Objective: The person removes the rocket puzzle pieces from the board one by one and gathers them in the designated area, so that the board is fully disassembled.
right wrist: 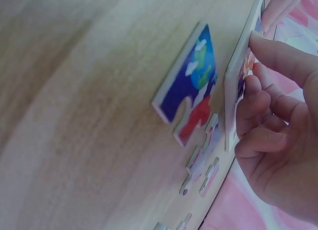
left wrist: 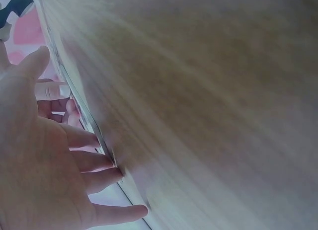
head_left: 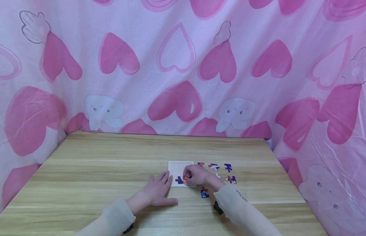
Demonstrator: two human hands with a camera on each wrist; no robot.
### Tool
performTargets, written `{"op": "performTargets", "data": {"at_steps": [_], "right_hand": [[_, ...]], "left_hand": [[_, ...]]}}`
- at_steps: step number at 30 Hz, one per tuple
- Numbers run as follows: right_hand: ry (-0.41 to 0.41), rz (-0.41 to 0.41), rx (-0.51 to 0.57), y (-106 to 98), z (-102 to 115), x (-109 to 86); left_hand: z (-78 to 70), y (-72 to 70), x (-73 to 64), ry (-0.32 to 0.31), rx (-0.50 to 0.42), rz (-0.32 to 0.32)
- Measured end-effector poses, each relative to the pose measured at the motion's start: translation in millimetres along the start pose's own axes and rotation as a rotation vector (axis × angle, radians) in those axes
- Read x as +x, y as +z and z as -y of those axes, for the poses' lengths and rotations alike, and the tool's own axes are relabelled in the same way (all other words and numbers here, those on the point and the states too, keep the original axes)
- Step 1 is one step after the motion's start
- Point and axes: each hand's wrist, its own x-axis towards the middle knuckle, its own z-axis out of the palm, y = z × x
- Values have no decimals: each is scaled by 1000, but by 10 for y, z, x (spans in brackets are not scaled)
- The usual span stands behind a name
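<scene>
A white square puzzle board (head_left: 173,166) lies on the table, with a purple puzzle piece (head_left: 179,180) in its lower part. My right hand (head_left: 196,175) is over the board's right side, pinching an orange-and-red puzzle piece (head_left: 185,179) beside the purple one. The fingers partly cover that piece. My left hand (head_left: 155,192) lies spread on the table, its fingertips at the board's left edge and thumb pointing right. In the left wrist view the left hand's fingers (left wrist: 102,183) look straight and hold nothing. A blue-and-red puzzle piece (right wrist: 194,86) lies near the right hand.
Several loose puzzle pieces lie right of the board, among them a dark purple one (head_left: 228,167), a white-and-purple one (head_left: 213,167) and a red-and-purple one (head_left: 231,179). Behind the wooden table (head_left: 112,157) hangs a pink heart-patterned curtain (head_left: 177,75), which also closes both sides.
</scene>
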Motion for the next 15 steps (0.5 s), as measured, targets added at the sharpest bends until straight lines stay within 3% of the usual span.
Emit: {"op": "performTargets", "data": {"at_steps": [15], "right_hand": [[-16,9,79,18,-2,-9]], "left_hand": [[-5,0,8,2,-10,16]]}}
